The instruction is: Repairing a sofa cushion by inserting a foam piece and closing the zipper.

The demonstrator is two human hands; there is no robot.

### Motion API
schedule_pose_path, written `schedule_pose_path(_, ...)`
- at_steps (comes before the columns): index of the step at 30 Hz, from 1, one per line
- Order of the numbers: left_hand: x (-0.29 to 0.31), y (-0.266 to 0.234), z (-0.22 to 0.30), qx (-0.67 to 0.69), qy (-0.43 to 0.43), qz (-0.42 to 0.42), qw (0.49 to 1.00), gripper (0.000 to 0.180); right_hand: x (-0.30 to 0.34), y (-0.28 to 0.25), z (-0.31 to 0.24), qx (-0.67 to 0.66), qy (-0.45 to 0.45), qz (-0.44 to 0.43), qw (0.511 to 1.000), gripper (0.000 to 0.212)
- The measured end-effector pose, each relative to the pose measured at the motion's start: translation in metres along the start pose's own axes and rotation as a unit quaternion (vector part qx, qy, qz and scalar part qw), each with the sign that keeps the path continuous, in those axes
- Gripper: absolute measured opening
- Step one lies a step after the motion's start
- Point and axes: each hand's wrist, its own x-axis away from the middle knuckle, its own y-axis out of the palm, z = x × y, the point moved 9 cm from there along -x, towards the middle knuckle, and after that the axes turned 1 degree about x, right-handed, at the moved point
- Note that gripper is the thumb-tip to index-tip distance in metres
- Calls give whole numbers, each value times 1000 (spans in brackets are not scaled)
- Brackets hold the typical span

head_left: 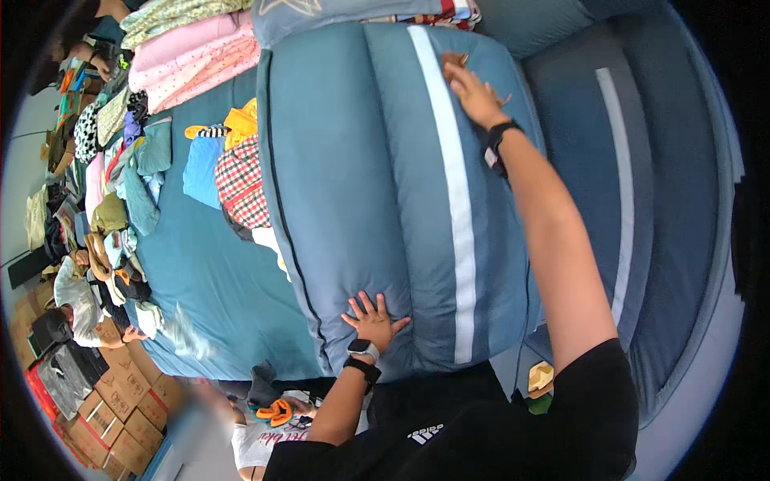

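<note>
A large, thick, padded blue cushion [337, 160] with a white stripe lies in front of me. My left hand [373, 321] rests flat on its near part, fingers spread, holding nothing. Across the cushion, at its far right, my right hand [477, 100] reaches beyond the white stripe [449, 176]. Its fingers are bent around a small brown object [455, 60], partly hidden and too blurred to name. A dark piping edge [281, 192] runs along the cushion's left side.
Left of the cushion, a teal-covered surface [216, 280] bears a checked red garment [241, 180], blue cloth [204, 168] and piled clothes. Folded pink bedding [192, 64] lies at the far left. Another striped blue cushion [577, 184] adjoins on the right. Co-workers [76, 301] and cardboard boxes [128, 385] are at left.
</note>
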Motion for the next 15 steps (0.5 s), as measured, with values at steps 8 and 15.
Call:
schedule_pose_path(8, 16, -21, 11, -63, -7, 95, 993, 114, 295, -3, -33, 40, -6, -55, 998, 49)
schedule_pose_path(15, 44, -54, 29, -99, -48, 141, 984, 116, 570, -31, -8, -20, 28, -49, 998, 43)
